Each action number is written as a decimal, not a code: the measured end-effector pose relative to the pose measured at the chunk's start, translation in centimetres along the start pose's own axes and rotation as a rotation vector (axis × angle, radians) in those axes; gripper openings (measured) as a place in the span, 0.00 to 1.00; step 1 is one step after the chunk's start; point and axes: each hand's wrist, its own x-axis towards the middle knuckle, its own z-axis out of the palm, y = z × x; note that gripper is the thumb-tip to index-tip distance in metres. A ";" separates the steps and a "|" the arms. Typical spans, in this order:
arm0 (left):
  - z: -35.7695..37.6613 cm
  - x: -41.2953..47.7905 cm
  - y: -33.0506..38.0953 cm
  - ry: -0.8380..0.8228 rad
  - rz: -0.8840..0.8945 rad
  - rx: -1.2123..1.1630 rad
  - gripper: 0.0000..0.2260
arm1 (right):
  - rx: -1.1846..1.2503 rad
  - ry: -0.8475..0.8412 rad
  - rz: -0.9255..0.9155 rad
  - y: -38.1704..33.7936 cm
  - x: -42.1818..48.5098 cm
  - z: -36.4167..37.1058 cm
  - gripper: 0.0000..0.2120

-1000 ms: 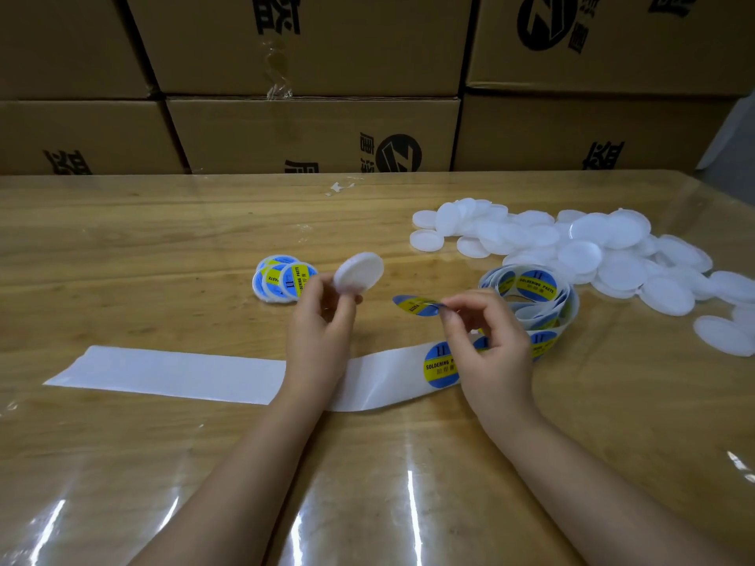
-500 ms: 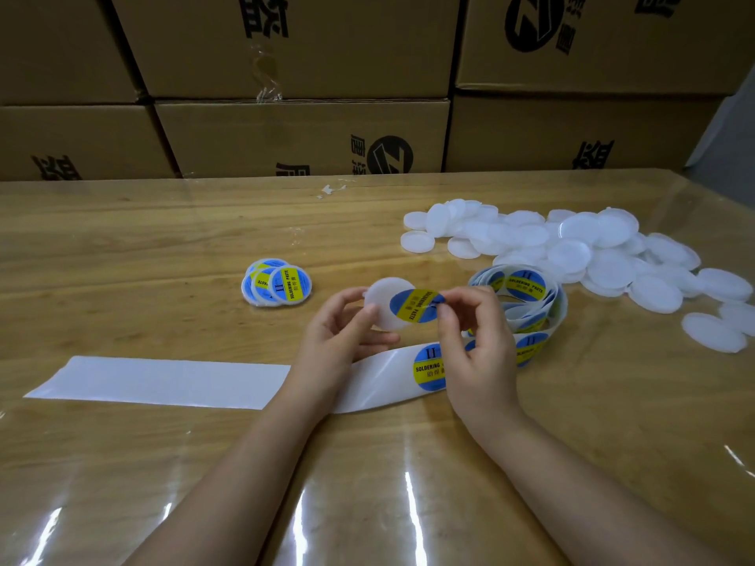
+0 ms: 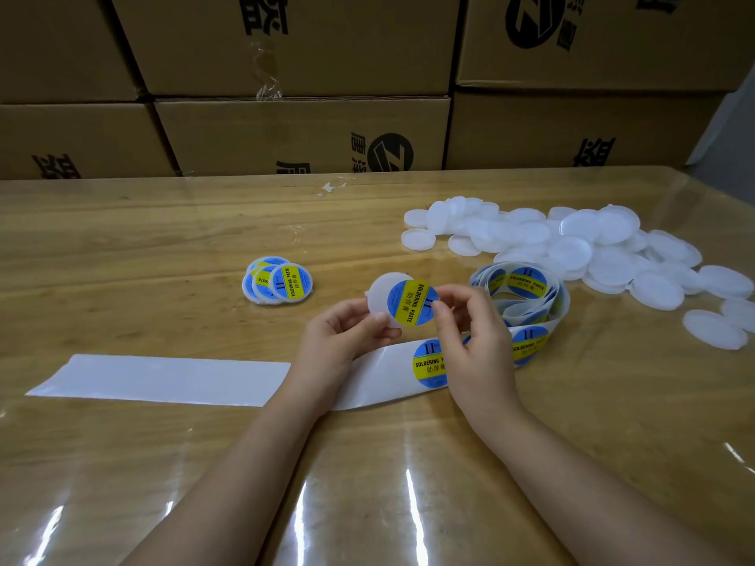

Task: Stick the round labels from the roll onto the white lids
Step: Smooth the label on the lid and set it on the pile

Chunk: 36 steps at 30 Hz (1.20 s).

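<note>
My left hand (image 3: 341,337) holds a white lid (image 3: 380,294) by its lower left edge, above the table. A round blue and yellow label (image 3: 412,302) lies over the right part of that lid, overhanging its edge. My right hand (image 3: 470,332) pinches the label's right side. The label roll (image 3: 521,294) sits just right of my hands, and its empty white backing strip (image 3: 163,379) trails left under my wrists. One more label (image 3: 429,363) shows on the strip below my hands. A pile of bare white lids (image 3: 572,247) lies at the right.
A small stack of labelled lids (image 3: 280,281) lies left of my hands. Brown cardboard boxes (image 3: 302,132) are stacked along the table's far edge. The wooden table (image 3: 122,247) has a glossy clear cover.
My right hand brought the peeled label from mid-air onto the lid. My left hand turned the lid to face me and moved it right, toward the label.
</note>
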 end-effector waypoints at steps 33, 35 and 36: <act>0.5 -0.5 0.3 -0.047 0.078 0.118 0.08 | -0.068 -0.020 0.016 0.6 0.2 0.1 0.05; 0.5 -0.5 0.3 -0.046 0.089 0.131 0.09 | -0.061 -0.020 0.024 0.6 0.2 0.1 0.05; 0.4 -0.5 0.3 -0.046 0.093 0.135 0.09 | -0.056 -0.018 0.027 0.7 0.2 0.1 0.06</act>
